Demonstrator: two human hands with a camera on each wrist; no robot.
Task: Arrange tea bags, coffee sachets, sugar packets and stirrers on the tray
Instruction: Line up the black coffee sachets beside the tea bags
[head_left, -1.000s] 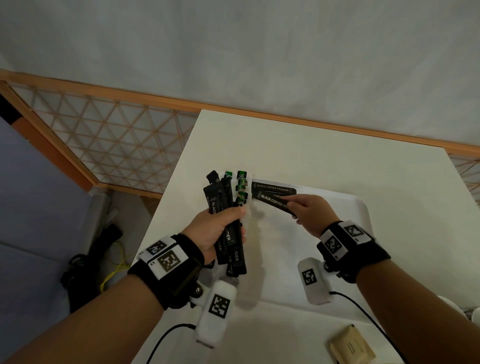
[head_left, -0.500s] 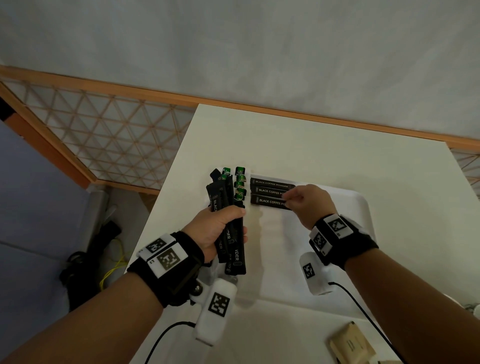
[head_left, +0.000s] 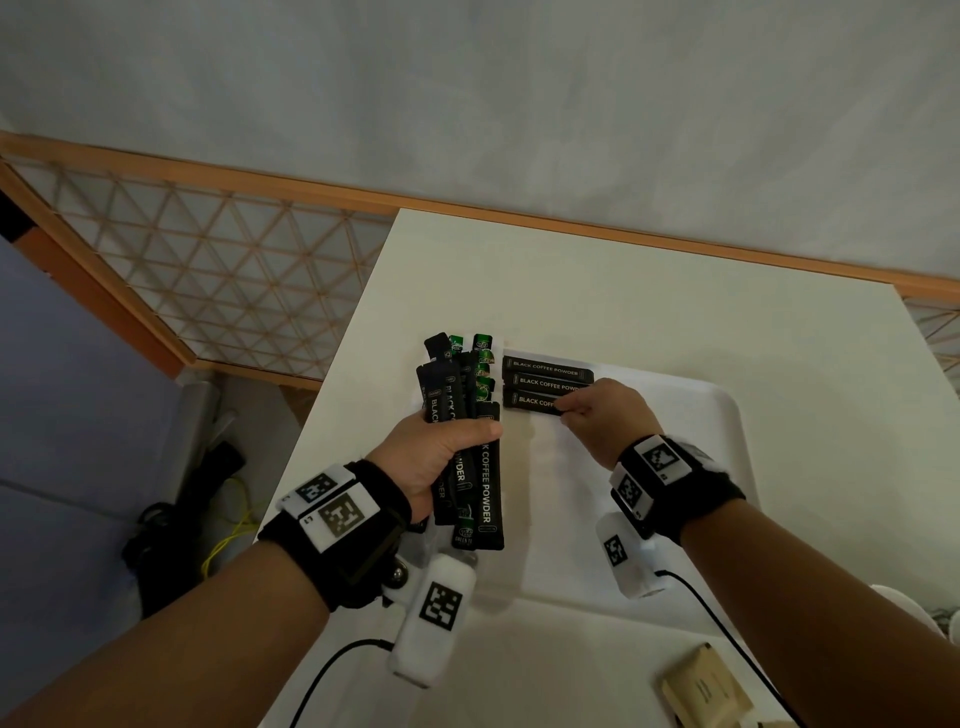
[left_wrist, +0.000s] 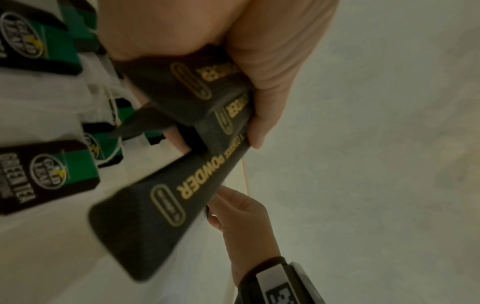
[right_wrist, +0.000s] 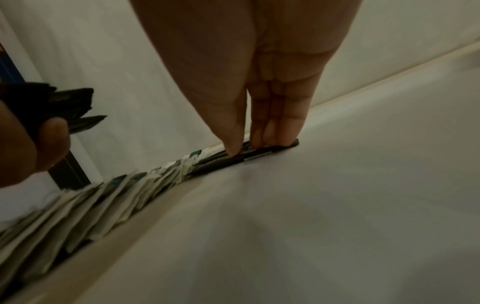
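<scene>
My left hand (head_left: 447, 441) grips a bundle of black coffee sachets (head_left: 485, 488), upright over the left end of the white tray (head_left: 675, 415). In the left wrist view the same bundle (left_wrist: 187, 197) fans out under my thumb. Three coffee sachets lie side by side at the tray's far left. My right hand (head_left: 569, 408) pinches the right end of the nearest one (head_left: 530, 401) between thumb and fingertips. The right wrist view shows that sachet (right_wrist: 259, 154) flat on the tray (right_wrist: 337, 205). Green-tagged tea bags (head_left: 483, 358) overlap in a row along the tray's left edge.
The tray sits on a white table (head_left: 571, 291) whose left edge runs close to my left hand. Brown paper packets (head_left: 701, 691) lie at the near right. A wooden lattice screen (head_left: 208, 270) stands to the left, with cables (head_left: 171, 530) on the floor below.
My right hand brought a tilted coffee sachet down flat under the other two, making a third in the row. The left hand has kept its bundle almost still.
</scene>
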